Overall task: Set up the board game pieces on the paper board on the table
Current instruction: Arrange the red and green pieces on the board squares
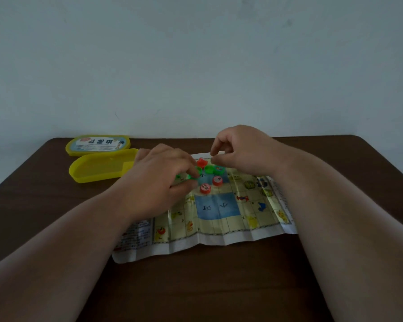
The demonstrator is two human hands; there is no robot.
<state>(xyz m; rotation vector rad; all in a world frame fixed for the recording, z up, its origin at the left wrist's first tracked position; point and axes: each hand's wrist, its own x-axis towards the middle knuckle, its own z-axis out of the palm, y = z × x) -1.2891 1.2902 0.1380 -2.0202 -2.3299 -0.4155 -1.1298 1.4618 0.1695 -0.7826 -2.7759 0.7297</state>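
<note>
A creased paper board [219, 219] lies flat on the dark brown tabletop [196, 287], printed with a pale yellow grid, small animal pictures and two blue squares. Both of the person's bare forearms reach over it from the near edge.

The left hand [158, 180] rests low over the left part of the board, palm down. Its fingers [191, 173] are curled and pinched around a green piece [182, 177], which shows only partly between thumb and fingertips; how firmly it is held is hard to tell.

The right hand [240, 152] hovers above the far edge of the board. Its thumb and forefinger are brought nearly together in a pinch with the other fingers bent behind them. Whether anything small sits between the fingertips cannot be told.

Between the two hands, a loose cluster of round pieces sits on the far middle of the board. An orange-red piece [201, 162] lies furthest back, with a green piece [209, 169] and another green piece with a label on top [218, 169] just in front of it. Nearer the camera, two red pieces with labels [217, 180] [205, 189] sit near the far blue square.

To the left of the board, an open yellow box [98, 170] sits on the tabletop, touching or almost touching the left hand. Its lid [98, 145], yellow with a printed blue label, lies just behind it near the wall [196, 66].
</note>
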